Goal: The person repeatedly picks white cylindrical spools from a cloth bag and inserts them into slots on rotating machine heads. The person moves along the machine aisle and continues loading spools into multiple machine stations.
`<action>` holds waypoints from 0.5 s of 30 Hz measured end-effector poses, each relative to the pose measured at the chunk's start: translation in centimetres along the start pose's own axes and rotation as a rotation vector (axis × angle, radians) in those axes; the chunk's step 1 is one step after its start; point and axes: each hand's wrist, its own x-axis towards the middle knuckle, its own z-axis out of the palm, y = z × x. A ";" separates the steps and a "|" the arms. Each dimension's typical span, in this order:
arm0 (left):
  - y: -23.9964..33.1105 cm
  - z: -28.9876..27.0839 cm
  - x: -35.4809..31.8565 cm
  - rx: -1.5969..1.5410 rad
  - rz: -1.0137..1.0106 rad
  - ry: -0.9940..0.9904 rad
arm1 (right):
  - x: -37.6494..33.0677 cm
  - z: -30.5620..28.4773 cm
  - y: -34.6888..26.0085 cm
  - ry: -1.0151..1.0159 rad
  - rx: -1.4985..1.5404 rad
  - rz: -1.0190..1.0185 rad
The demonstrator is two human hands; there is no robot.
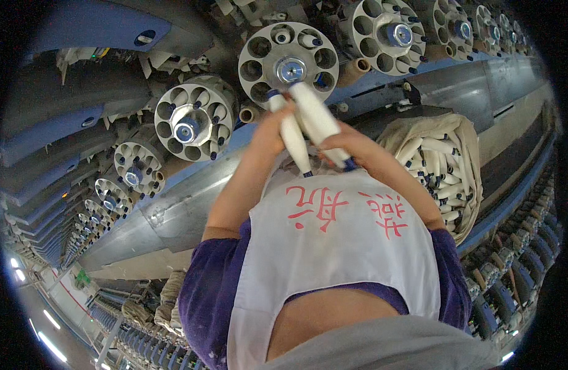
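My left hand (271,131) is closed round a slim bobbin of white yarn (292,137) with dark blue ends. To its right, my right hand (345,140) grips a second white yarn bobbin (315,114), blurred by motion and slanting up to the left. Both bobbins are held in front of my chest, their upper ends just below a round grey magazine (271,44) with a ring of holes and a blue hub. A few of its holes hold bobbins, while others look dark. Some of my fingers are hidden behind the yarn.
More round magazines with bobbins flank this one, including one at left (163,134) and one at right (365,26). A cloth sack (472,139) full of white bobbins stands by my right arm. Metal machine panels (173,206) run along the row. Brown tubes (249,115) poke out between magazines.
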 end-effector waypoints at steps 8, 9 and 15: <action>-4.2 0.2 5.7 -0.031 -0.269 -0.056 | 5.3 -6.8 -4.2 0.398 -0.039 0.230; -4.1 0.5 6.4 -0.135 -0.182 -0.008 | 6.1 -7.0 -4.2 0.448 0.013 0.217; -1.4 4.4 3.3 -0.339 -0.627 -0.409 | -1.5 -0.1 -4.0 0.215 -1.358 -0.243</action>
